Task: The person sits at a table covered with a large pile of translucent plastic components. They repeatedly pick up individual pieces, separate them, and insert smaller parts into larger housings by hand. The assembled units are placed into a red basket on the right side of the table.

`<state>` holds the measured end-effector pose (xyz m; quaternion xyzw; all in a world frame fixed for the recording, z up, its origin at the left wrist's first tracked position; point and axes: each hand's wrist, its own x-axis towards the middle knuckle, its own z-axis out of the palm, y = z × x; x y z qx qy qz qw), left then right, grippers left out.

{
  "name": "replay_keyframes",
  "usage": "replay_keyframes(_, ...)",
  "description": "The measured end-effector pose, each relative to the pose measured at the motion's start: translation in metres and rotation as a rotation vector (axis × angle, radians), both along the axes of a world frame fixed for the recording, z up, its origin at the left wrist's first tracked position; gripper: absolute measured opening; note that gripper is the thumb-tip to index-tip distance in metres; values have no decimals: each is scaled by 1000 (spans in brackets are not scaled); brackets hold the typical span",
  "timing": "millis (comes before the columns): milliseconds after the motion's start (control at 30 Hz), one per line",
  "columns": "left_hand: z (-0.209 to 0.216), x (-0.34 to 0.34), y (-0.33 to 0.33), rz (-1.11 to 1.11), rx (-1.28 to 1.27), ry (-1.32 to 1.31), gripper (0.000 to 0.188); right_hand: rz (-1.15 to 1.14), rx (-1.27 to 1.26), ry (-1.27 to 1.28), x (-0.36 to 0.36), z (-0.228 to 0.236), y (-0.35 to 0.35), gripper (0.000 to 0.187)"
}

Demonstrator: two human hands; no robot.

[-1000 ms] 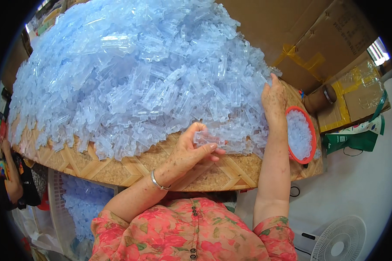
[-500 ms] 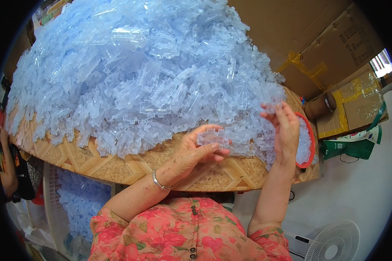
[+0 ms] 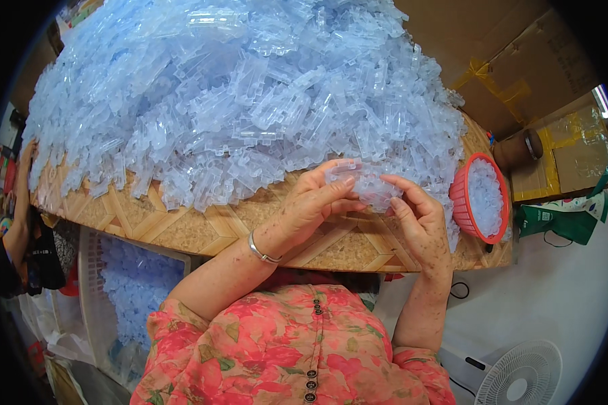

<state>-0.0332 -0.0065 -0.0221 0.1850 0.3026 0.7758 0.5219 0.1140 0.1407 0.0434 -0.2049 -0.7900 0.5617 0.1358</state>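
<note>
Now joined, both hands (image 3: 368, 206) pinch a clear plastic piece (image 3: 361, 181), long axis left-right.

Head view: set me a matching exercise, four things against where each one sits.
Things:
1. red basket
2. white fan
3. clear part
4. white crate

Places:
A. under the table's left side
B. between both hands' fingers
C. table's right edge
D. floor, lower right

Pairs: 1-C, 2-D, 3-B, 4-A
</note>
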Motion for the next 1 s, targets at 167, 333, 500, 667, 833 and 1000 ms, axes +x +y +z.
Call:
replay_keyframes(167,2,-1,0,-34,-85,24,44,-176,156,8,-6,-16,-2,36)
replay_keyframes(333,-4,3,3,-4,-41,53,44,-204,512,62,-17,-22,-18,59)
replay_keyframes(500,0,2,0,-32,-5,18,45,-183,690,82,-18,-26,-21,76)
replay_keyframes(667,3,-2,-2,-18,-54,46,42,-188,568,21,-11,-13,-17,62)
replay_keyframes(833,-5,-2,1,49,-33,59,41,-236,319,-38,-4,-15,-21,30)
replay_keyframes(1000,-5,-1,2,74,-35,28,42,-230,61,-28,-5,-25,-28,14)
